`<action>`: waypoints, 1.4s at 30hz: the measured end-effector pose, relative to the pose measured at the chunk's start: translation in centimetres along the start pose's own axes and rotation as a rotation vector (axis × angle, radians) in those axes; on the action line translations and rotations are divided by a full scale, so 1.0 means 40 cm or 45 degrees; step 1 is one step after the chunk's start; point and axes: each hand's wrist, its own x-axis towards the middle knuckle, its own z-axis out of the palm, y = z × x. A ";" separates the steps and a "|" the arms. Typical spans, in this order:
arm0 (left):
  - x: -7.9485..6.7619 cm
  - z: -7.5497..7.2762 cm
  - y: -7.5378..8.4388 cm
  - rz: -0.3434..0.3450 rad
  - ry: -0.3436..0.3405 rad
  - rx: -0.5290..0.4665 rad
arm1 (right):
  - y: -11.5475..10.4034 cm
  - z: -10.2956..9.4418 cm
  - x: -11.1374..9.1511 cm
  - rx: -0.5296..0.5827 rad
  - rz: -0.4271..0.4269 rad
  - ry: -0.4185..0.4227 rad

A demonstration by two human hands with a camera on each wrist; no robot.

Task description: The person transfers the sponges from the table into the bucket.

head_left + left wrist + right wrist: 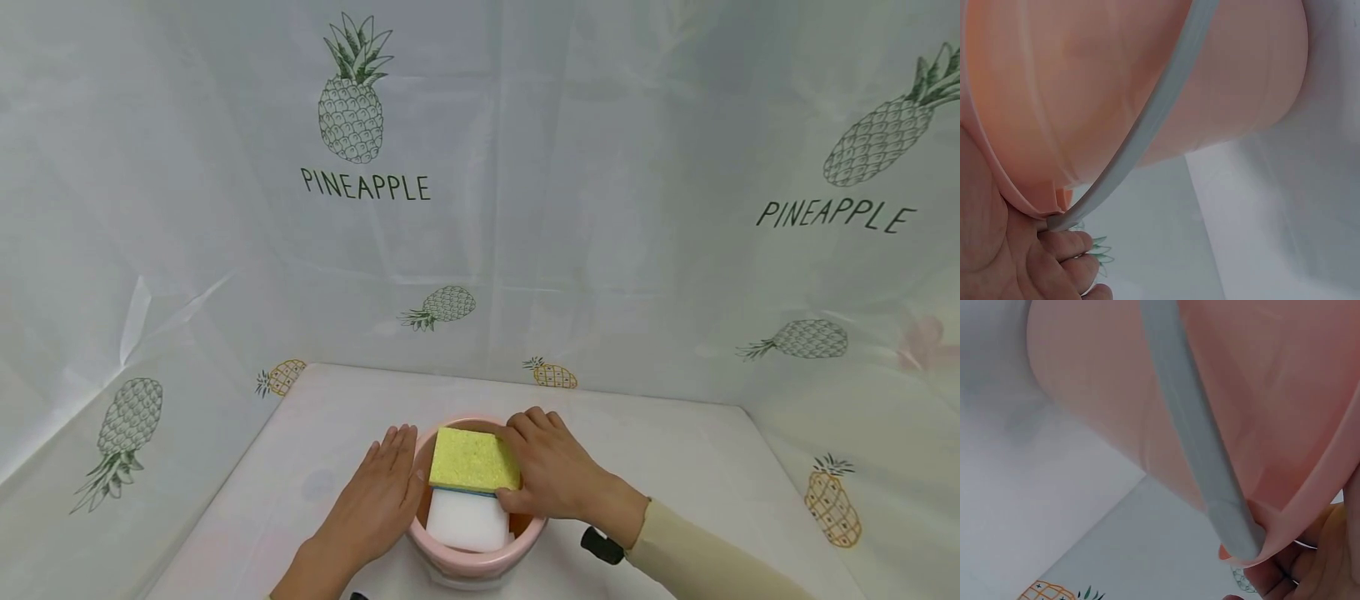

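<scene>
A pink bucket [480, 565] stands upright on the white table near the person. Inside its mouth lies a white foam block [467, 521], partly covered by a yellow sponge [471, 460] with a thin blue layer underneath. The right hand [557, 468] holds the sponge at its right side, thumb at the near corner and fingers over the far one. At the bucket's left rim, the left hand [377, 497] rests with fingers straight. Both wrist views show the bucket's grey handle [1141, 137] hanging down along the near wall, its ends at the rim beside the hands.
White sheeting [600, 208] printed with pineapples encloses the back and both sides of the white tabletop [667, 450]. Dark wrist-camera pieces [602, 546] show under the forearms. A beige sleeve [697, 550] covers the right forearm.
</scene>
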 end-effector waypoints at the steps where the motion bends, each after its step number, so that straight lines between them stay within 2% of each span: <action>1: 0.000 0.000 0.000 0.000 0.003 -0.002 | 0.000 0.000 0.001 -0.002 0.000 -0.004; 8: 0.003 0.002 0.002 -0.016 -0.004 -0.005 | -0.003 -0.002 0.005 -0.030 -0.006 -0.038; 15: 0.009 0.006 0.004 -0.014 -0.004 0.007 | -0.001 -0.014 -0.001 -0.004 0.040 -0.095; 23: 0.012 0.005 0.008 0.001 -0.004 0.031 | 0.005 -0.020 -0.015 0.047 0.064 -0.066; 26: 0.014 0.004 0.006 -0.019 -0.016 0.031 | 0.010 -0.019 -0.024 0.067 0.077 -0.003; 29: 0.011 0.003 -0.001 -0.046 -0.007 -0.016 | 0.019 -0.015 -0.038 0.082 0.107 0.121; 33: -0.002 0.005 -0.025 -0.070 0.048 -0.082 | 0.038 0.006 -0.069 0.121 0.218 0.329; 36: -0.020 0.009 -0.052 -0.096 0.110 -0.076 | 0.055 0.035 -0.101 0.129 0.333 0.449; 39: -0.041 0.014 -0.089 -0.140 0.170 -0.061 | 0.071 0.069 -0.142 0.134 0.456 0.493; 42: -0.060 0.023 -0.133 -0.163 0.214 -0.011 | 0.084 0.100 -0.191 0.148 0.595 0.465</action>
